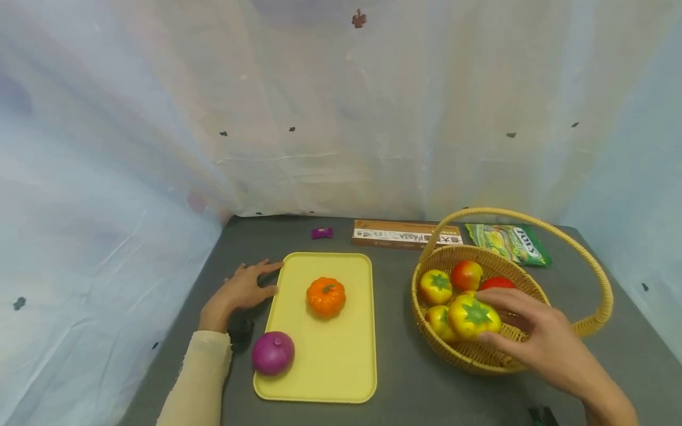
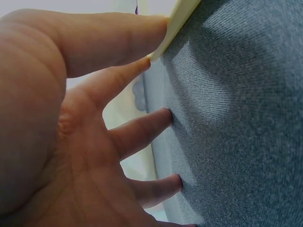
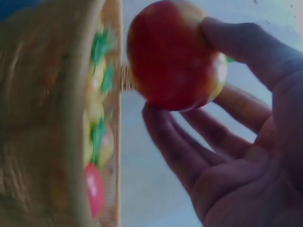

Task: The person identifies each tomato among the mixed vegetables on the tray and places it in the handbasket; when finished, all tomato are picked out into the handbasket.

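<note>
In the head view my right hand [image 1: 554,337] pinches a yellow-and-red fruit with a green star-shaped top [image 1: 473,318] between thumb and fingers. It is held above the wicker basket [image 1: 479,362]; the right wrist view shows the red underside of the fruit [image 3: 173,59], beside the basket's rim. At the left edge of the yellow tray [image 1: 341,355], thumb and index finger of my left hand [image 1: 242,291] touch the rim, fingers spread. The other fingertips of the left hand [image 2: 90,127] rest on the grey tabletop. An orange pumpkin [image 1: 325,297] and a purple onion [image 1: 273,353] sit on the tray.
More yellow-red fruits [image 1: 436,287] and a red one [image 1: 498,283] lie in the basket, whose tall handle [image 1: 581,251] arches over it. Along the back are a purple wrapped candy [image 1: 322,233], a pasta box [image 1: 391,233] and a green snack bag [image 1: 514,244].
</note>
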`<state>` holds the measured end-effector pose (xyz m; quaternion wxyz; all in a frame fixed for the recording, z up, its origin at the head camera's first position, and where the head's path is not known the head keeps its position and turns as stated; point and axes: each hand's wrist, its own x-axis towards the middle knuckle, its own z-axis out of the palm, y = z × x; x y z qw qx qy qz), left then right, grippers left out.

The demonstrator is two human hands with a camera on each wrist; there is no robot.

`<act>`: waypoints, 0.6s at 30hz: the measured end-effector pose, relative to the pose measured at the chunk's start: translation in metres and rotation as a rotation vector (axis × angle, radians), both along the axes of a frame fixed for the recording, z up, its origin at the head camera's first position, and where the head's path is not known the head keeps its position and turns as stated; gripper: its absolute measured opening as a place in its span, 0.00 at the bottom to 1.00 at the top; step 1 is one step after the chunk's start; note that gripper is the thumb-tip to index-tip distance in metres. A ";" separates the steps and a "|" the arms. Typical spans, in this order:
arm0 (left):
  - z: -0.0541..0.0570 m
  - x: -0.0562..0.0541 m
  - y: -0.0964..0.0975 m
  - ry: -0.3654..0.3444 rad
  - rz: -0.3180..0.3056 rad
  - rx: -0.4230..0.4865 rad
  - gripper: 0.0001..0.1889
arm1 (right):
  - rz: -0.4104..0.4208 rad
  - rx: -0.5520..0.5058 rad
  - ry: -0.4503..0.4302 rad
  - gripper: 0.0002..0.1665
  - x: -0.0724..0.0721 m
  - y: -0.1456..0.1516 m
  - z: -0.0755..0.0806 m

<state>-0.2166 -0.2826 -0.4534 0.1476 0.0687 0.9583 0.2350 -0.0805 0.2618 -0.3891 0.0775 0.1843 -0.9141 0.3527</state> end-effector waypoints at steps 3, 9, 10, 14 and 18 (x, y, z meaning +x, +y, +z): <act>0.002 0.002 -0.002 -0.002 0.005 0.003 0.35 | -0.066 0.099 -0.059 0.33 0.005 0.015 -0.003; 0.003 0.004 -0.003 -0.002 0.013 0.006 0.35 | -0.085 0.293 -0.225 0.33 0.000 0.020 -0.008; 0.002 0.004 -0.003 -0.002 0.013 0.005 0.35 | -0.070 0.301 -0.246 0.33 -0.002 0.019 -0.009; 0.001 0.004 -0.001 -0.001 0.014 0.002 0.35 | -0.038 0.257 -0.270 0.33 -0.003 0.014 -0.016; 0.001 0.003 -0.001 -0.002 0.014 0.006 0.35 | -0.055 0.217 -0.225 0.32 -0.002 0.008 -0.023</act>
